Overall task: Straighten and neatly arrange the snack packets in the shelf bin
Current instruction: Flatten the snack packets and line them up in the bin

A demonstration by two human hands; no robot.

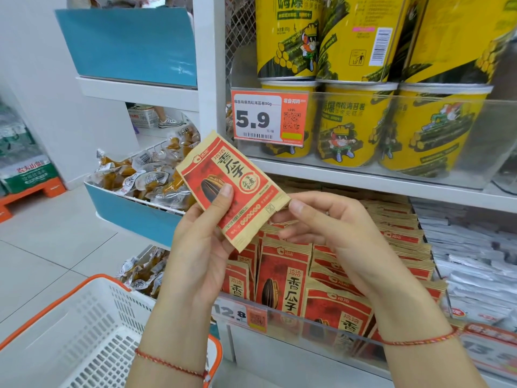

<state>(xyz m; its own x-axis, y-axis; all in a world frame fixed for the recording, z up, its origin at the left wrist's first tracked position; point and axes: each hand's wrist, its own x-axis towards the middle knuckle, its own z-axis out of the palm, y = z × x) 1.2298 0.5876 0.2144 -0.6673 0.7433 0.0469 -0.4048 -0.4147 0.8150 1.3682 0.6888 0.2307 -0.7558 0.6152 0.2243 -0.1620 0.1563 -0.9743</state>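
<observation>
A red and tan sunflower-seed packet [235, 189] is held tilted in the air in front of the shelf. My left hand [201, 242] grips its lower left side, thumb on the front. My right hand [330, 233] pinches its lower right corner with thumb and fingers. Below both hands, the clear-fronted shelf bin [307, 323] holds several matching packets [282, 281], some upright in rows, others leaning or lying flat toward the right. My right hand and wrist cover part of the bin.
Yellow seaweed-roll tubs [355, 121] stand on the shelf above behind a 5.9 price tag [270, 116]. White packets [475, 247] fill the bin to the right. Blue bins of wrapped brown snacks [140, 177] sit left. A white and orange basket [92, 337] is at lower left.
</observation>
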